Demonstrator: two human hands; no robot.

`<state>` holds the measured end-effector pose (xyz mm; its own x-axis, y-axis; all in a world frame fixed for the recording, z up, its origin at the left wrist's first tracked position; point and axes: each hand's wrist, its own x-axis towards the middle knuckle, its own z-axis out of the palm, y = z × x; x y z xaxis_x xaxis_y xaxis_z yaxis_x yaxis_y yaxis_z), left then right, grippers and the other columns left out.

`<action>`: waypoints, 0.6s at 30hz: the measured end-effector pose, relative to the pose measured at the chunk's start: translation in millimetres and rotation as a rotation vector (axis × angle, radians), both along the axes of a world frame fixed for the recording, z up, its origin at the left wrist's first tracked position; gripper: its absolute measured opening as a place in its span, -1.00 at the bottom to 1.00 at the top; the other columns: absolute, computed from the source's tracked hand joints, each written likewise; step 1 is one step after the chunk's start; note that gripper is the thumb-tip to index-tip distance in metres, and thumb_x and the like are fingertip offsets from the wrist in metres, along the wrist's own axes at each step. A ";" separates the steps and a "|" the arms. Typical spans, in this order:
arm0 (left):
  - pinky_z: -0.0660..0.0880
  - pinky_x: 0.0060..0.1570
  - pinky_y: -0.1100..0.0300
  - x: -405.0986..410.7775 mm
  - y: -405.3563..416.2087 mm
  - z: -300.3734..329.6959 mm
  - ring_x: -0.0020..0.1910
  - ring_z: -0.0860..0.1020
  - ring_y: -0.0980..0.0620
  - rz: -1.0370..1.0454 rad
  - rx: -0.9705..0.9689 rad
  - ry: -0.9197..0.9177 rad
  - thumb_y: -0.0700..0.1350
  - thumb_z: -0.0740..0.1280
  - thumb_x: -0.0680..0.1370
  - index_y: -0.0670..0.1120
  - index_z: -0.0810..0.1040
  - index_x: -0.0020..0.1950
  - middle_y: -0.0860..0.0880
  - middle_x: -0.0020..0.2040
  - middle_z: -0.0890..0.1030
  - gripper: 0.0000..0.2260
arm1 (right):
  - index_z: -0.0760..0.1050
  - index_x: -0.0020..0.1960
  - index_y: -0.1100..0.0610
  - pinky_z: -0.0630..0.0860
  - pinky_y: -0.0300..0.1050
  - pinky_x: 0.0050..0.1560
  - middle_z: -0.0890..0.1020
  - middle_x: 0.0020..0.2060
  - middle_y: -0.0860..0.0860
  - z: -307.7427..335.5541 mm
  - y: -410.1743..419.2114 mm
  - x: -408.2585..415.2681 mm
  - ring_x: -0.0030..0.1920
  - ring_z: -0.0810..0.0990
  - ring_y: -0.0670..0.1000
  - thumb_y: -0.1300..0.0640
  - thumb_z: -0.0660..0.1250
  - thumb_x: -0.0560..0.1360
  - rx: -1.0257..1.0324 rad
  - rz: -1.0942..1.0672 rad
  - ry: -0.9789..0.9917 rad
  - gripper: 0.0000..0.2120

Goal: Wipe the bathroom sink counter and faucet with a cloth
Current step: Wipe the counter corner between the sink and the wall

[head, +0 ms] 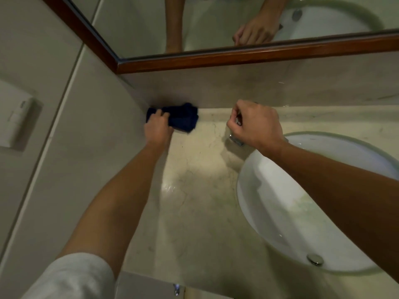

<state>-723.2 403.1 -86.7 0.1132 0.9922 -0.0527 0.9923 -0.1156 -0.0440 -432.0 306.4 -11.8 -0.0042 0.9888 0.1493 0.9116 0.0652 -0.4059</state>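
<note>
Sleeve (71, 277): white, nearest us, low on our left arm.
Basin (269, 214): white bowl sunk in the counter on our right, drain stopper (315, 259) near its front edge.
Counter (194, 212): veined pale stone, glossy between our forearms.
Right hand (255, 124): fingers curled round the faucet (236, 140), gripping it; only chrome glints show beneath.
Left hand (158, 128): fingers pressing and clutching the cloth (180, 117).
Cloth: dark blue, bunched, in the far left corner against the backsplash (259, 87), long axis running left to right along that wall.
Technique: we judge firm, flat pressure and overlapping strokes outward from the corner work best.
Mirror (216, 22): wood-framed, farthest off.
</note>
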 end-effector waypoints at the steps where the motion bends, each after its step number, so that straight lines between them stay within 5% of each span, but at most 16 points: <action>1: 0.53 0.00 -0.10 -8.1 1.6 0.3 0.19 0.53 -0.22 0.002 -0.004 -0.002 -0.14 0.41 0.55 -0.14 0.57 0.32 -0.18 0.28 0.51 -0.65 | 0.51 -0.04 0.03 0.39 -0.14 -0.26 0.60 -0.24 -0.07 0.2 0.0 0.1 -0.27 0.56 -0.01 -0.02 0.23 0.59 0.000 -0.001 -0.001 -0.85; 9: 0.49 -0.14 0.00 -6.1 -35.3 1.7 0.02 0.58 -0.20 0.048 -0.011 0.052 -0.17 0.41 0.55 -0.19 0.62 0.22 -0.19 0.20 0.56 -0.74 | 0.51 -0.02 0.06 0.59 -0.03 -0.21 0.61 -0.25 0.00 -1.7 -0.4 2.5 -0.30 0.57 0.04 -0.03 0.19 0.62 0.029 0.025 0.027 -0.80; 18: 0.54 -0.01 -0.03 -36.8 -169.8 0.9 0.02 0.57 -0.18 0.225 -0.018 0.007 -0.18 0.40 0.55 -0.19 0.57 0.34 -0.17 0.17 0.56 -0.64 | 0.52 -0.01 0.09 0.57 0.05 -0.09 0.66 -0.17 0.11 -6.0 1.6 4.3 -0.18 0.63 0.20 -0.05 0.17 0.58 0.055 0.069 0.040 -0.75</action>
